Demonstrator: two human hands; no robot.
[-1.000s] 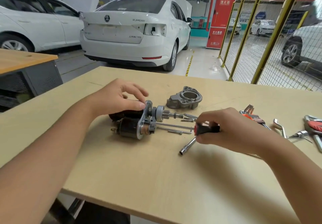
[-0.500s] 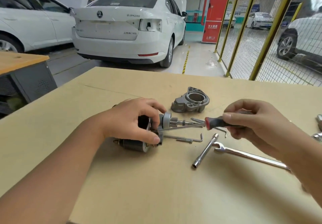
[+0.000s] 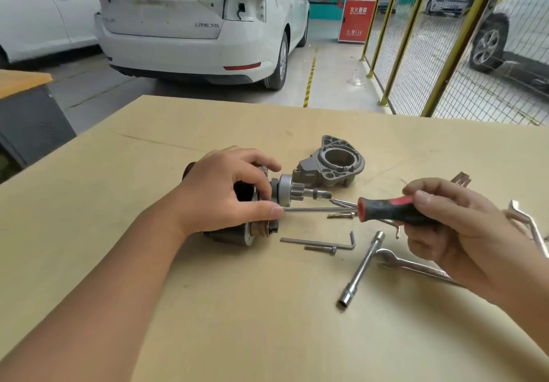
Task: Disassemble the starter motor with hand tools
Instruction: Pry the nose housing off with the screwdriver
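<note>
The starter motor (image 3: 292, 191) lies on its side on the wooden table (image 3: 267, 322), its pinion gear and shaft pointing right. My left hand (image 3: 225, 194) grips the motor's body from above and hides most of it. My right hand (image 3: 445, 227) holds a screwdriver (image 3: 386, 209) with a red and black handle. Its steel shaft runs left to the motor, and the tip is hidden beside my left thumb. The grey nose housing (image 3: 332, 164), taken off, rests just behind the pinion.
A hex key (image 3: 326, 240) and a long bolt (image 3: 320, 249) lie in front of the motor. A T-shaped socket wrench (image 3: 361, 268) and an open-end spanner (image 3: 410, 265) lie under my right hand, more tools at the right edge. White cars and a yellow mesh fence stand beyond the table.
My left hand came down from the top of the motor and closed on its body. My right hand raised the screwdriver from the table and brought its shaft to the motor.
</note>
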